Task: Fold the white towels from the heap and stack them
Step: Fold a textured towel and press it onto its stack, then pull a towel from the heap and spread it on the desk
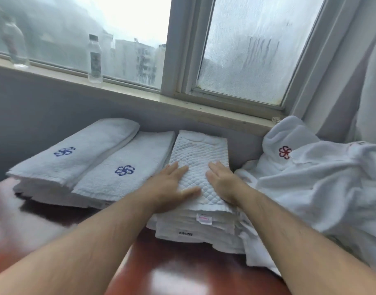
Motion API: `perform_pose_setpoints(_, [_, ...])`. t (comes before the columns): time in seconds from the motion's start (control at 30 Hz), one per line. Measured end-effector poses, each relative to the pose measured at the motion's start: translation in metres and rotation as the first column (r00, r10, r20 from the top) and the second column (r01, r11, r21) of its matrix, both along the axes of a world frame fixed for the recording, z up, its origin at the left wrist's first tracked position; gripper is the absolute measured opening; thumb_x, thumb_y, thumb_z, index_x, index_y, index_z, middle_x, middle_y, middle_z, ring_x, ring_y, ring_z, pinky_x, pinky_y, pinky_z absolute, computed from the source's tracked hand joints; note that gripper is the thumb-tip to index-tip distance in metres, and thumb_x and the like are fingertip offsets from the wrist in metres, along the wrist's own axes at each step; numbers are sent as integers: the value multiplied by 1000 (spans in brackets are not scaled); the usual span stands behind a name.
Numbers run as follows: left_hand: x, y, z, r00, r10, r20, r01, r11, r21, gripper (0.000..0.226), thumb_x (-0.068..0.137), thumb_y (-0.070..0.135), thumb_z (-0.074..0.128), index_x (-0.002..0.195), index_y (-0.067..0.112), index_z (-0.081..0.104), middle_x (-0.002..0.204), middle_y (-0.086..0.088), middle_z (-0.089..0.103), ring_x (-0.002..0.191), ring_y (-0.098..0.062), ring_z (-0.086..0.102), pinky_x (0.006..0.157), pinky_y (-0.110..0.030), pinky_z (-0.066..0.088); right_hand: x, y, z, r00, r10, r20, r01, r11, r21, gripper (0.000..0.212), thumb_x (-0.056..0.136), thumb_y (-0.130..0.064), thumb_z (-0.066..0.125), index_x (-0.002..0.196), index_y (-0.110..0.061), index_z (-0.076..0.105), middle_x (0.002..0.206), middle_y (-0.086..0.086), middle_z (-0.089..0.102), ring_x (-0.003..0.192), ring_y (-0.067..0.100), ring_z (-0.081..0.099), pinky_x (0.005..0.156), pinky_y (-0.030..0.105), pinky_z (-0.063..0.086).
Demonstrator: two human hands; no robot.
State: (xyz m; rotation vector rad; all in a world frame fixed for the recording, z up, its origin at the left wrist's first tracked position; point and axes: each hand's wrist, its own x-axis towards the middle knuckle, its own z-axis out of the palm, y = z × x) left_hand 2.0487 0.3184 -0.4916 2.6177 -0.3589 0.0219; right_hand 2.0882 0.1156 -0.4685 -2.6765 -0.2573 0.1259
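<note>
Heap of loose white terry towels [321, 188], red emblem showing, slumps against the right side of the stack of folded white quilted towels [195, 222] mid-table; a tug on the next piece could drag the stack's lower layers, which splay unevenly at the near edge. The glossy red-brown wooden table [182, 273] looks slick, so a sideways push may slide the stack. Left hand [172, 188] and right hand [222, 184] lie flat on the top towel, fingers straight, gripping nothing; an uneven press could ruck the fold.
</note>
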Motion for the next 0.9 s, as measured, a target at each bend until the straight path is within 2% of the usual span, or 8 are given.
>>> perform_pose_setpoints(0.17, [-48,-4,-4,994,45,99,-54,994,90,77,97,67,38,160,29,15,168,2,8,154,-15,7,125,-36,10,-80,-29,5,999,36,16,-37,997,63,51,107,-37,41,154,-16,39,162,1,34,149,18,31,117,28,24])
perform_pose_setpoints(0.23, [-69,-12,2,990,24,137,-34,997,70,67,99,61,40,157,28,29,166,3,20,153,-14,16,123,-34,15,-105,-48,10,999,33,-1,-33,998,54,43,102,-42,53,139,-21,57,143,-5,57,130,13,52,100,24,38])
perform_pose_setpoints(0.33, [-99,-35,18,978,-27,206,30,999,-12,48,100,50,48,143,28,51,151,5,47,142,-15,35,116,-31,26,-135,-81,18,997,-26,69,21,997,74,20,94,-40,63,107,-28,73,108,-17,71,104,9,65,83,20,47])
perform_pose_setpoints(0.4, [-117,-54,23,967,-61,249,77,996,-55,39,98,45,53,134,30,58,139,6,56,133,-14,41,111,-29,30,-154,-104,18,989,-90,120,75,989,125,9,92,-36,64,88,-31,70,91,-17,71,90,5,66,73,18,49])
perform_pose_setpoints(0.53, [-140,-98,17,955,-136,264,171,979,-112,30,95,36,56,123,32,64,120,13,59,117,-9,47,101,-26,36,-185,-150,11,931,-299,211,233,929,287,13,91,-34,65,79,-33,70,78,-16,71,77,0,63,65,19,45])
perform_pose_setpoints(0.67, [-159,-139,-19,947,-221,231,272,937,-219,26,88,38,55,110,35,68,99,22,61,93,1,55,86,-24,45,-215,-179,-24,811,-562,162,363,701,614,20,92,-24,64,74,-22,72,69,-7,72,64,12,65,63,31,51])
perform_pose_setpoints(0.73, [-168,-155,-43,944,-247,217,297,924,-240,29,82,42,51,106,38,68,96,25,61,92,3,56,86,-24,48,-230,-187,-56,762,-636,127,389,605,694,22,92,-17,63,73,-20,72,67,-2,71,61,15,64,62,35,53])
perform_pose_setpoints(0.9, [-156,-182,-72,954,-84,289,182,926,-332,27,87,26,62,110,39,63,106,24,55,95,1,56,85,-26,48,-224,-199,-91,760,-647,66,429,575,696,22,92,-19,62,72,-20,71,64,-2,69,52,13,59,58,34,49])
